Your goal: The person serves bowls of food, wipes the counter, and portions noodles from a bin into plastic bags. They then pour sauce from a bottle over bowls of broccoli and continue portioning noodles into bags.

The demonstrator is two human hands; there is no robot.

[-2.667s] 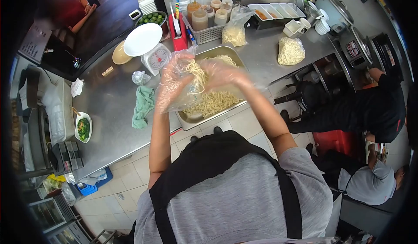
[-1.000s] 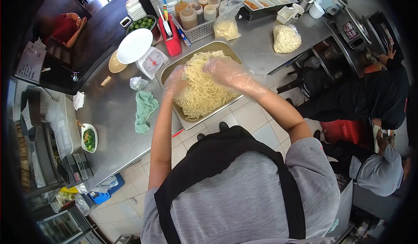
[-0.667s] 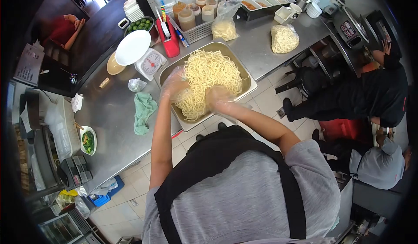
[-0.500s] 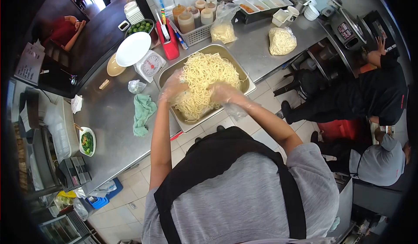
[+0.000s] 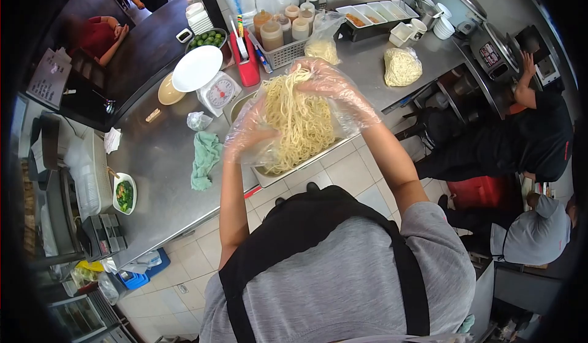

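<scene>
My right hand (image 5: pixel 327 81), in a clear plastic glove, holds up a thick bunch of yellow noodles (image 5: pixel 298 119) above the steel tray (image 5: pixel 304 162). The strands hang down from it to the tray. My left hand (image 5: pixel 248 141), gloved too, is lower and cups the hanging noodles from the left side. The tray lies on the steel counter (image 5: pixel 159 165) in front of me and is mostly hidden behind the lifted noodles.
A kitchen scale (image 5: pixel 218 92) with a white plate (image 5: pixel 196 68) stands left of the tray, a green cloth (image 5: pixel 204 157) beside it. Bagged noodles (image 5: pixel 401 66) and another bag (image 5: pixel 323 48) sit behind, next to a basket of sauce bottles (image 5: pixel 281 35). Two people work at right.
Both hands were down in the tray pressing into the noodles. Now my right hand has risen with a bunch of noodles, and my left hand has come up under them.
</scene>
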